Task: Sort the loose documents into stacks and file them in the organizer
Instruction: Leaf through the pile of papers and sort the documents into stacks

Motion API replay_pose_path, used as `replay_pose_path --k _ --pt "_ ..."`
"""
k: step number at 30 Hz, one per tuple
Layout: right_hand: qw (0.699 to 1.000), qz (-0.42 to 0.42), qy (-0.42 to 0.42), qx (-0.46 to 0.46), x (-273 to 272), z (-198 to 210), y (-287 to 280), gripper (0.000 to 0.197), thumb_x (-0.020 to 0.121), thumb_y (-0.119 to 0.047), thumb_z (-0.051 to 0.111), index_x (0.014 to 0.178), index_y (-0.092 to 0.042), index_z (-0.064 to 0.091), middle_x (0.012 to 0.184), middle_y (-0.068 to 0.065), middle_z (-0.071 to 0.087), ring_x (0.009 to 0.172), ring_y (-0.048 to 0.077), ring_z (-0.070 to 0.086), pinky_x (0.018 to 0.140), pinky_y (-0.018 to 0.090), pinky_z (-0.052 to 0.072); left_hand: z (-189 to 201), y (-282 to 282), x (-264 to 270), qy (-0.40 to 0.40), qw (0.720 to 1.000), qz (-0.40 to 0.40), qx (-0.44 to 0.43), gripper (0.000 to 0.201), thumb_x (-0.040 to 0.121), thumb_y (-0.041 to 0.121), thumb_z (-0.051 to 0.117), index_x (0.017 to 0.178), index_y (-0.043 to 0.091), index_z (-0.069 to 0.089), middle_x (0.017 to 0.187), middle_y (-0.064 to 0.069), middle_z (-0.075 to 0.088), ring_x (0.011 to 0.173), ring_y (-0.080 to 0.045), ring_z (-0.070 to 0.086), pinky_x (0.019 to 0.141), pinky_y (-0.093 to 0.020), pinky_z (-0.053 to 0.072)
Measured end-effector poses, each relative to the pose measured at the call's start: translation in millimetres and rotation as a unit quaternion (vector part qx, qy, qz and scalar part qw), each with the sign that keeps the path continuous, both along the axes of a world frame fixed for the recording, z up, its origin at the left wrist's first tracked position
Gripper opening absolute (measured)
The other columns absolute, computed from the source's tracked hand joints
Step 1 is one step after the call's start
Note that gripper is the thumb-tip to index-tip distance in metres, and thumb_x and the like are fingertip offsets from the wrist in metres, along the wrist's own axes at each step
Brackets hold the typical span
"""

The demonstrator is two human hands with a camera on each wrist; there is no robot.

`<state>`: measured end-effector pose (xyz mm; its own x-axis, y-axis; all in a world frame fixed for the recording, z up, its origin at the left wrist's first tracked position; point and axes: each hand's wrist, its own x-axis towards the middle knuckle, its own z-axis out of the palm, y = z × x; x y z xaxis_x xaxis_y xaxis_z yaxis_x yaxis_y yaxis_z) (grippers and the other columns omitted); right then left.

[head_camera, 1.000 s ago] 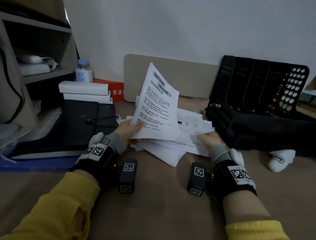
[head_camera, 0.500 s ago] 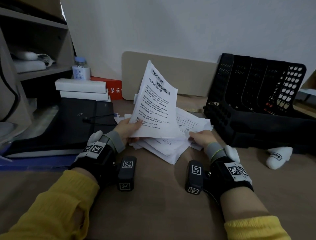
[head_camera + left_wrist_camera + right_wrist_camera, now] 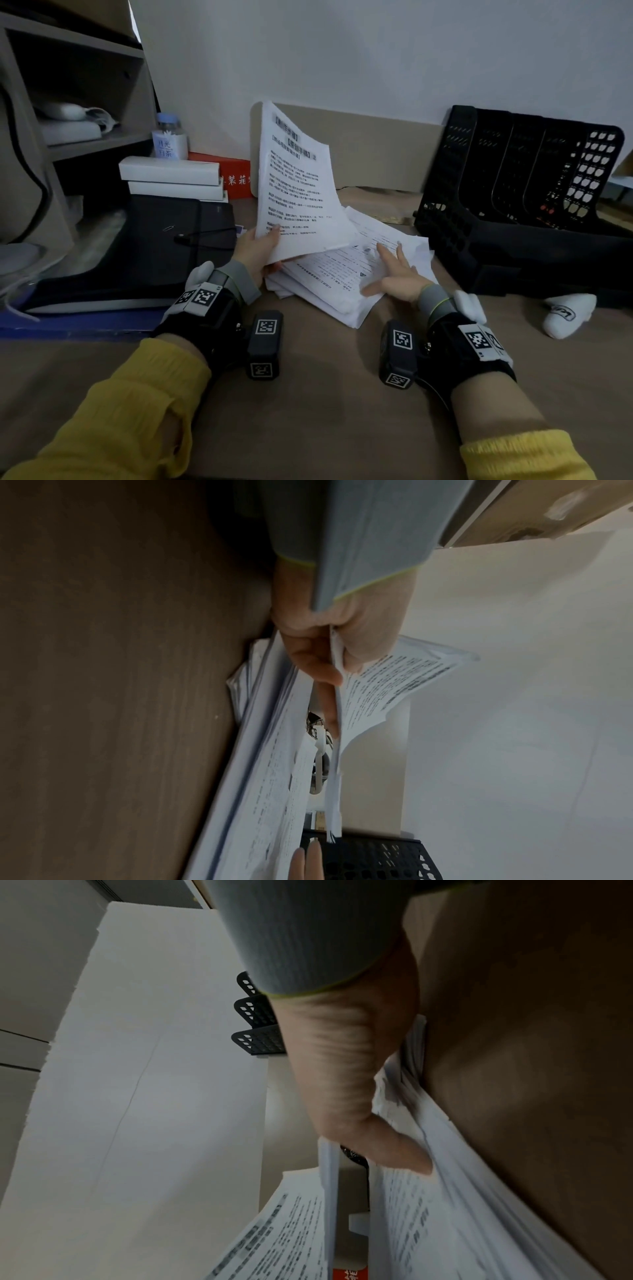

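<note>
My left hand [image 3: 263,246] grips the lower edge of a raised stack of printed sheets [image 3: 294,185], thumb on the front and fingers behind; the left wrist view shows that pinch [image 3: 329,658] on the sheets [image 3: 377,685]. Below it a loose pile of documents [image 3: 342,281] lies fanned on the brown table. My right hand [image 3: 394,274] rests flat on top of that pile with fingers spread and straight; in the right wrist view it [image 3: 383,1139] touches the pile [image 3: 445,1191]. The black slotted organizer [image 3: 527,192] stands at the right, apart from both hands.
A black folder [image 3: 144,246] lies at the left, with white boxes [image 3: 171,178], a small bottle [image 3: 169,137] and a red box [image 3: 233,174] behind it. A beige board [image 3: 370,150] leans on the wall. A white object [image 3: 565,311] lies before the organizer. Shelves [image 3: 68,102] stand far left.
My right hand has let go of the pile's right edge and moved onto its top, fingers now spread flat. The left hand keeps the raised stack upright, about where it was.
</note>
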<state>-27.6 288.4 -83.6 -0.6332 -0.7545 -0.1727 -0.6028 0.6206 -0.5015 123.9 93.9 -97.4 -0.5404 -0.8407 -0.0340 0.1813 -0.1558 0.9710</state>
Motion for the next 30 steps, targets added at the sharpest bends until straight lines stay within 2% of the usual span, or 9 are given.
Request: replay_pose_path --k 2,6,13,16,19,21,25,28,30 --pt "0.999 0.031 -0.018 0.024 9 7 4 0.112 0.080 -0.035 0.073 0.151 -0.029 -0.013 0.156 0.005 -0.027 0.145 0.022 -0.023 0.117 0.044 -0.011 2 0 0 0.012 1.000 0.020 -0.004 0.025 0.096 0.027 0.058 0.119 0.016 0.056 0.098 0.001 0.064 0.077 -0.014 0.060 0.051 -0.018 0.049" --pt "0.988 0.119 0.009 0.098 19 8 1 0.112 0.078 -0.042 0.073 0.152 -0.028 -0.010 0.159 -0.001 -0.019 0.141 0.020 -0.031 0.115 0.051 -0.014 3 0 0 0.027 0.999 0.027 0.005 0.020 0.095 0.028 0.058 0.113 0.019 0.056 0.089 0.004 0.063 0.071 -0.012 0.058 0.037 -0.014 0.043" --pt "0.966 0.189 0.084 0.153 23 3 -22 0.120 0.068 -0.057 0.075 0.152 -0.032 -0.007 0.161 -0.008 -0.012 0.142 0.017 -0.031 0.112 0.062 -0.013 3 4 1 0.021 1.000 0.015 0.005 0.012 0.095 0.027 0.058 0.104 0.019 0.056 0.085 0.002 0.063 0.065 -0.015 0.059 0.035 -0.014 0.041" --pt "0.969 0.199 0.086 0.113 29 1 -29 0.105 0.075 -0.053 0.071 0.153 -0.033 0.004 0.161 -0.008 -0.001 0.146 0.012 -0.020 0.115 0.059 -0.010 3 4 2 0.020 1.000 0.018 0.001 0.013 0.095 0.026 0.058 0.106 0.019 0.056 0.092 -0.001 0.066 0.070 -0.018 0.061 0.039 -0.017 0.045" --pt "0.982 0.190 0.011 0.015 29 -2 -31 0.075 0.085 -0.035 0.067 0.148 -0.034 0.026 0.159 -0.006 0.020 0.148 0.013 0.011 0.118 0.033 0.010 3 4 3 0.018 1.000 0.021 -0.004 0.017 0.095 0.028 0.059 0.110 0.020 0.058 0.103 -0.004 0.067 0.082 -0.019 0.062 0.055 -0.022 0.051" --pt "0.982 0.188 -0.008 -0.024 25 -6 -32 0.064 0.085 -0.023 0.066 0.143 -0.032 0.039 0.153 -0.008 0.033 0.141 0.014 0.029 0.108 0.022 0.022 5 6 5 0.017 1.000 0.016 0.007 0.017 0.095 0.029 0.058 0.110 0.021 0.057 0.092 0.001 0.065 0.074 -0.014 0.060 0.045 -0.017 0.048" --pt "0.978 0.203 -0.014 -0.049 18 -12 -34 0.056 0.083 -0.007 0.065 0.134 -0.025 0.053 0.149 -0.008 0.039 0.138 0.013 0.035 0.115 0.028 0.027 6 7 5 0.021 1.000 0.017 0.009 0.014 0.096 0.030 0.057 0.107 0.022 0.054 0.086 0.005 0.062 0.070 -0.011 0.057 0.039 -0.014 0.045" --pt "0.980 0.165 -0.012 -0.107 12 -15 -34 0.043 0.086 -0.015 0.065 0.126 -0.028 0.059 0.140 -0.007 0.052 0.132 0.015 0.045 0.113 0.032 0.034 7 7 5 0.020 1.000 0.015 0.012 0.016 0.095 0.031 0.057 0.108 0.023 0.053 0.087 0.006 0.062 0.071 -0.011 0.057 0.039 -0.014 0.044" --pt "0.982 0.156 -0.001 -0.110 10 -17 -33 0.044 0.087 -0.025 0.067 0.129 -0.030 0.056 0.144 -0.007 0.047 0.140 0.014 0.034 0.116 0.033 0.027 8 8 6 0.021 1.000 0.012 0.010 0.015 0.096 0.031 0.057 0.107 0.023 0.053 0.088 0.006 0.062 0.071 -0.010 0.057 0.039 -0.015 0.044"
